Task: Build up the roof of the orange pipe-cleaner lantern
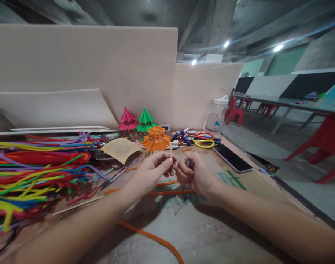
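My left hand (pixel 159 164) is closed, pinching a short pale wooden stick (pixel 170 149) upright between thumb and fingers. Close beside it, my right hand (pixel 191 170) is curled around a small dark purplish object (pixel 188 162), mostly hidden by the fingers. Just beyond both hands stands an orange pipe-cleaner pavilion (pixel 156 140) with a tiered, ringed top. Orange pipe cleaners lie on the table below the hands, one long piece (pixel 153 236) curving toward the near edge.
Bundles of coloured pipe cleaners (pixel 32 172) fill the left. Behind are pink (pixel 127 119) and green (pixel 145 119) pavilions and a blue glue gun (pixel 181 136). Yellow-handled pliers (pixel 203 143), a phone (pixel 232 158) and a clear bottle (pixel 216 115) lie or stand rightward. Sandpaper (pixel 122 149) lies left.
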Tool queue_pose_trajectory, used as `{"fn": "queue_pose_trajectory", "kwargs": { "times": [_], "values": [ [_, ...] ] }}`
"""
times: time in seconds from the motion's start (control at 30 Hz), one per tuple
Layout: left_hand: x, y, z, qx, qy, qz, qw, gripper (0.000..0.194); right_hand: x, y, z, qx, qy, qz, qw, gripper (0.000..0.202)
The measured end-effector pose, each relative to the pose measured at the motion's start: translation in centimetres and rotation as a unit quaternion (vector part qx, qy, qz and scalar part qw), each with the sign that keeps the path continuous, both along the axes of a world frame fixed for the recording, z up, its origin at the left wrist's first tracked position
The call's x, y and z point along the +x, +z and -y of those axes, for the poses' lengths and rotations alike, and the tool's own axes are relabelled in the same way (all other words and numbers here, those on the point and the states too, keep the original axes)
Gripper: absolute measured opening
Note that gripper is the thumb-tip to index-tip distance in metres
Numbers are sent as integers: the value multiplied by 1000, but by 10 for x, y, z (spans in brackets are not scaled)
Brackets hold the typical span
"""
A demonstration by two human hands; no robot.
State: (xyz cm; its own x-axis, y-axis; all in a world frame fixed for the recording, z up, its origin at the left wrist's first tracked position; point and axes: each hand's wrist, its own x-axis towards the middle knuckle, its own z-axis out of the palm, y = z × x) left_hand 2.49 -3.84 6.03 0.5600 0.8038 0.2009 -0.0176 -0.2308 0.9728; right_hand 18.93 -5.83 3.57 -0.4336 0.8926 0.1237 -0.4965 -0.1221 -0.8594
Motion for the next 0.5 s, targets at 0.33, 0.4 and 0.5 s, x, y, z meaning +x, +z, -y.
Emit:
{"fn": "queue_pose_trajectory", "kwargs": {
  "times": [0.33, 0.4, 0.5],
  "values": [
    [0, 1, 2, 23, -2, -30, 999, 30, 0, -4, -6, 27, -31, 25, 999, 52],
    [0, 1, 2, 26, -3, -30, 999, 28, -1, -9, -7, 28, -34, 31, 999, 53],
    [0, 0, 1, 26, -7, -27, 999, 27, -4, -14, -8, 34, -34, 45, 998, 56]
  ]
}}
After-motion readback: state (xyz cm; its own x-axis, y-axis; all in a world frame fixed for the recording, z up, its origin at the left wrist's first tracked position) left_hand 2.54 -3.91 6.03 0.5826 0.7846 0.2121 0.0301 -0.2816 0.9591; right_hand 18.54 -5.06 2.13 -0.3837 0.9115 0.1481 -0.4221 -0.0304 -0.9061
